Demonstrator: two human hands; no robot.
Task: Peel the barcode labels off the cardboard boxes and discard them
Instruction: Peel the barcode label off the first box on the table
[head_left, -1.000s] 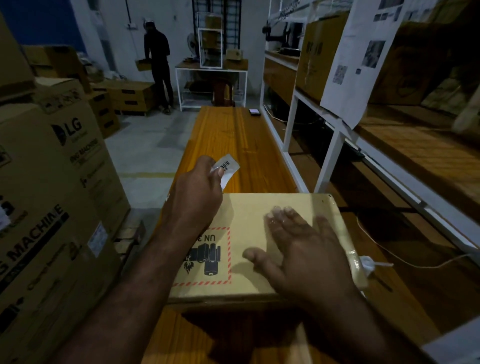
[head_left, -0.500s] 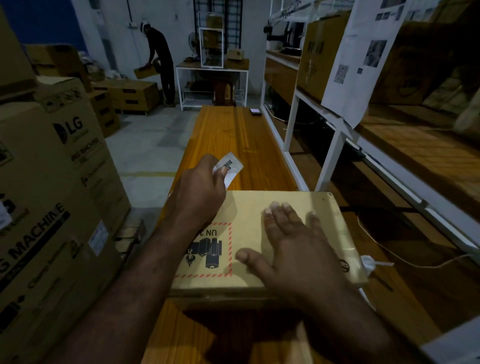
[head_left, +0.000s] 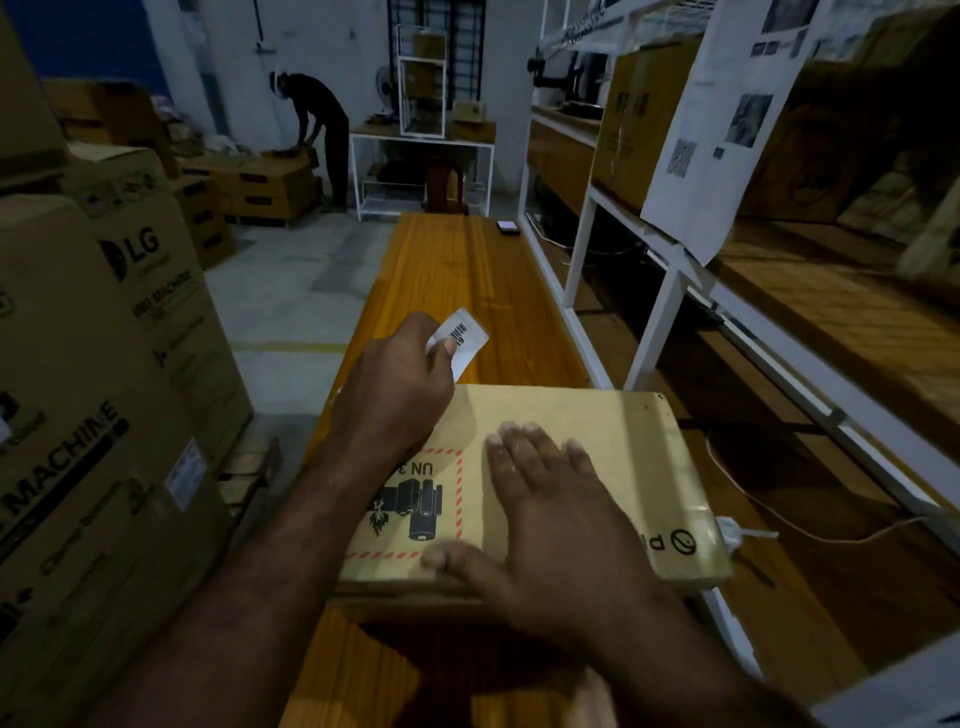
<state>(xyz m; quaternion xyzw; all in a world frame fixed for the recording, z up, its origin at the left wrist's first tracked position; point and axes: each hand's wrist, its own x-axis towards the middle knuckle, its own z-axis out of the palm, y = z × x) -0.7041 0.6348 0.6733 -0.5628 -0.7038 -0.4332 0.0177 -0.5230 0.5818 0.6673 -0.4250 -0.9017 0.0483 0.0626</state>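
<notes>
The person stands at a long wooden bench (head_left: 452, 270) with a flat cardboard box (head_left: 628, 447) lying on it. The right hand (head_left: 545, 504) rests palm down on the box lid with its fingers straight and spread. It grips nothing, and I judge it is there to pin the box so it neither slides nor lifts while a sticker is pulled away.

The left hand (head_left: 395, 384) is raised over the box's far left corner, thumb and fingers closed in a pinch on the barcode label (head_left: 466, 336). The white strip pokes out up and to the right of the fingertips, bars showing, over the bare bench beyond the box. It looks to be off the cardboard. Its lower tip hangs close to the box's far edge, and I cannot tell whether it touches there.

Holding the label by one end probably stops the sticky side catching on the fingers. I see no bin to drop it in.
</notes>
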